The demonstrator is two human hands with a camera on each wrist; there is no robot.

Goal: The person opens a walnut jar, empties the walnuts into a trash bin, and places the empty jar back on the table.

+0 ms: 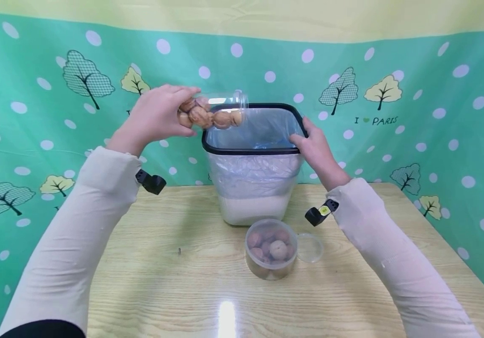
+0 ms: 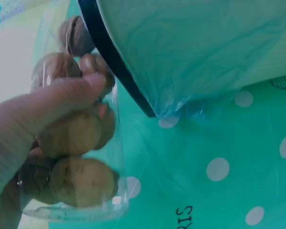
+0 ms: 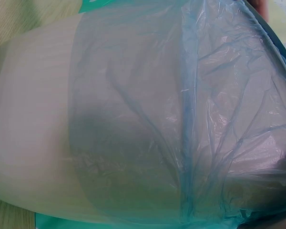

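My left hand (image 1: 161, 112) grips a clear plastic jar (image 1: 225, 100) by its base end, tipped on its side with its mouth to the right. Several walnuts (image 1: 200, 116) lie inside it; the left wrist view shows the thumb across the jar (image 2: 121, 157) over the walnuts (image 2: 84, 181). The jar's mouth overlaps the left rim of a white trash bin (image 1: 250, 209) with a black rim (image 1: 254, 151). A translucent bluish bag (image 1: 259, 126) lines the bin and folds over its outside. At the right rim my right hand (image 1: 316, 145) holds the edge, thumb over the inside.
In front of the bin stands a round clear tub (image 1: 269, 271) with several walnuts in it. A clear round lid (image 1: 310, 248) lies beside it on the wooden table (image 1: 157, 281). A small dark bit (image 1: 179, 251) lies left of the tub. Behind hangs a green dotted cloth (image 1: 267, 61).
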